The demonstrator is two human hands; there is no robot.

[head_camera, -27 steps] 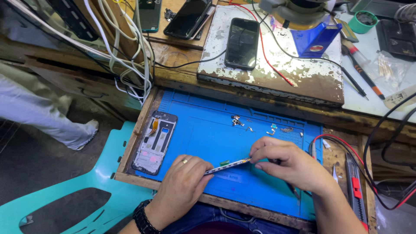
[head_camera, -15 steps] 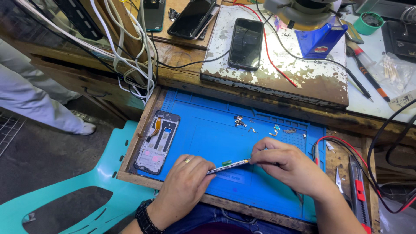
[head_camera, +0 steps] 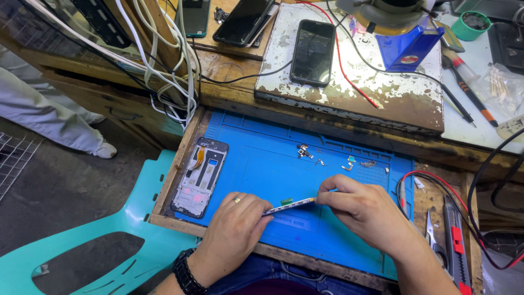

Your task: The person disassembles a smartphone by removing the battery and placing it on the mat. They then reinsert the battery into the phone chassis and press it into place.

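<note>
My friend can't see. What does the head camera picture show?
Two hands, the left hand and the right hand, hold a thin strip-shaped part between them over a blue work mat. An opened phone frame lies on the mat's left side.

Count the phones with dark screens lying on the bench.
3: black phone on the chipped white board, black phone on the wooden bench top, dark phone left of it, cropped. Others may lie out of view.

One head-worn camera looks steeply down and forward, close over the blue repair mat [head_camera: 284, 169]; the far bench probably lies beyond the frame.
</note>
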